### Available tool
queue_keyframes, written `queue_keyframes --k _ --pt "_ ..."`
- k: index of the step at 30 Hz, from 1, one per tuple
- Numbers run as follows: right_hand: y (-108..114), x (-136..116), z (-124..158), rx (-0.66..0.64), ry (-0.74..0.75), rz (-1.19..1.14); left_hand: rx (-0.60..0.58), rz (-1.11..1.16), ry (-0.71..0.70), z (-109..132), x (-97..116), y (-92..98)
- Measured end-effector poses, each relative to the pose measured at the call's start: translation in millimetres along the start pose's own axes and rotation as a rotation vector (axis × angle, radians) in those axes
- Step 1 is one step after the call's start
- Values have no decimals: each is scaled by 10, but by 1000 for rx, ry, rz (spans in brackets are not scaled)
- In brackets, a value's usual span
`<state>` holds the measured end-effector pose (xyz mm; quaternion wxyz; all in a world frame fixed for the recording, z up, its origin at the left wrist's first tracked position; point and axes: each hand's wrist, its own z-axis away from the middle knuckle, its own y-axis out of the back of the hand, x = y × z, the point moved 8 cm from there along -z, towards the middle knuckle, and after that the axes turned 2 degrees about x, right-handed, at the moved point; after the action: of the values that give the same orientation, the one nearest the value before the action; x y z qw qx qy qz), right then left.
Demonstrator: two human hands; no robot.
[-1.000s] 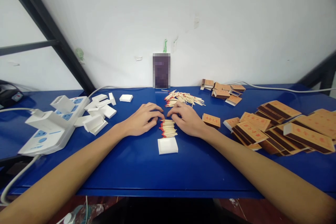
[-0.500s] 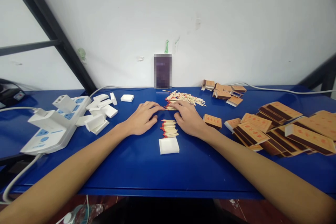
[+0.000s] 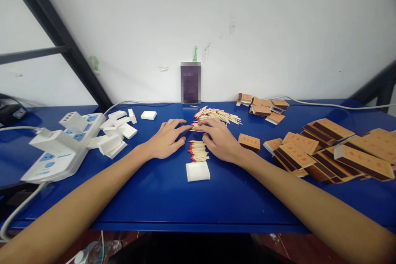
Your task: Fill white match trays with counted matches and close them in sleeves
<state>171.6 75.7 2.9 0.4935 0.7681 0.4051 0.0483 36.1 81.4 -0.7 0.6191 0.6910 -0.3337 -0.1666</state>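
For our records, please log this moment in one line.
left fingers: by match heads; right fingers: by matchsticks; nearest matchbox tray: on tabletop

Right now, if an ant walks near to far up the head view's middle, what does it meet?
Blue table's front edge → white matchbox tray → small row of red-headed matches → bigger match pile → blurred dark rectangle → white wall.

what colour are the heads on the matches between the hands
Red; the head view shows the match heads best.

Right hand [image 3: 221, 141] now less curled
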Motion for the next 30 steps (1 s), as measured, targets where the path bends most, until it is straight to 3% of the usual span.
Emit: queue_keyframes --k 8,14,20,26,30 --pt "-3 177 -15 28 -145 66 11 7 -2 -3 -10 -7" --pt "22 111 -14 28 -110 55 -10 6 -3 1 7 -3" --pt "2 224 -4 2 -248 94 5 10 -17 1 9 4" --pt "32 105 -14 16 -123 55 46 15 -3 -1 0 28" --pt "18 127 -10 5 -142 64 40 11 1 0 4 24"
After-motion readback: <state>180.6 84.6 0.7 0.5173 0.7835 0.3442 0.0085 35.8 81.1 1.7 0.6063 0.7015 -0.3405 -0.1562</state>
